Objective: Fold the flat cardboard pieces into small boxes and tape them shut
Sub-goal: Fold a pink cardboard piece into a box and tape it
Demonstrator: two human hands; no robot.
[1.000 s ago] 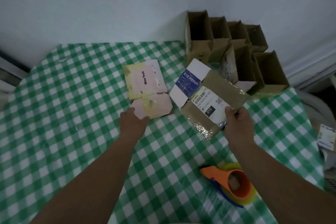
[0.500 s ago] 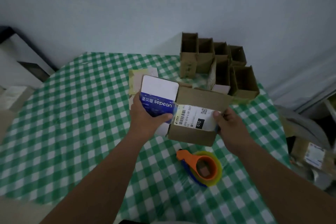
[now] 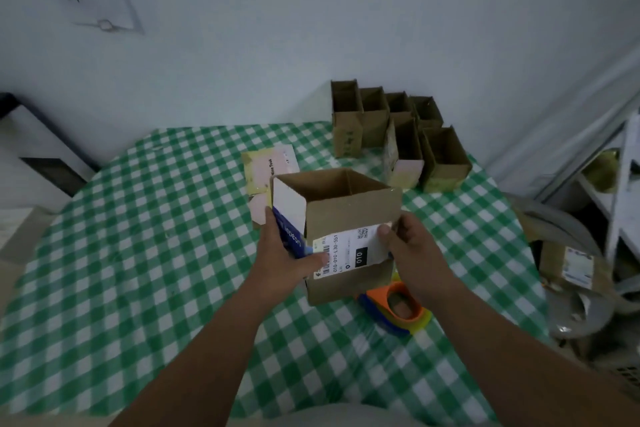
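The cardboard box [image 3: 349, 218] is held above the table [image 3: 138, 253], its open mouth turned up and away. It is gripped at its left side by the left hand [image 3: 287, 256] and at its right edge by the right hand [image 3: 412, 253]. The tape dispenser [image 3: 398, 308] is found just below, nearer the right hand.

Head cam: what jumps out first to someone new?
The opened cardboard box at centre, held above the green checked tablecloth by the left hand and right hand, white shipping label facing the camera. Behind it, a cluster of open boxes by the wall; an orange tape dispenser sits near the right wrist.
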